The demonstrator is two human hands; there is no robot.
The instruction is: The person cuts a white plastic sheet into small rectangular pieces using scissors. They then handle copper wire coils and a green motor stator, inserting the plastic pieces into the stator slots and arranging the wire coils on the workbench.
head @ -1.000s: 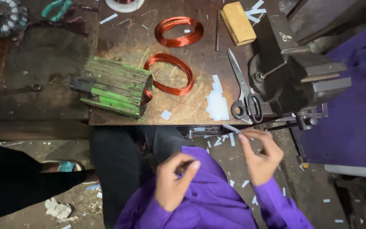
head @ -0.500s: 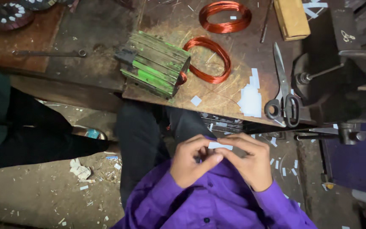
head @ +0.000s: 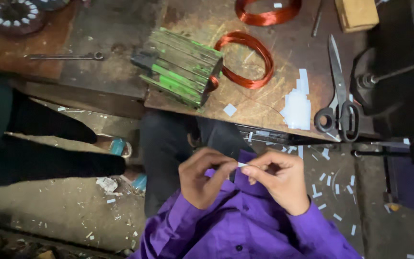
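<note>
Paper strip: a small white paper strip (head: 242, 164) sits at the lower middle of the frame, pinched between both hands, below the bench edge and in front of the purple shirt.
Left hand: the left hand (head: 203, 178) curls inward, its grip narrow, thumb and forefinger closed on the left end of the strip.
Right hand: the right hand (head: 276, 180) meets it from the other side, grip also narrow, fingertips closed on the right end of the strip.
Bench: a worn brown bench (head: 259, 112) fills the upper part of the frame.
Scissors: black-handled scissors (head: 339, 91) lie on the bench at the upper right, blades pointing up the frame.
Cut paper: a heap of white paper pieces (head: 297, 105) lies just left of the scissor handles.
Wire coils: one copper wire coil (head: 245, 60) rests at the upper middle, touching a green-painted wooden block (head: 180, 67); a second coil (head: 267, 12) lies at the top edge.
Floor: white paper scraps (head: 334, 189) are scattered on the floor at the lower right.
Other person: dark-clad legs (head: 34, 144) show at the left.
</note>
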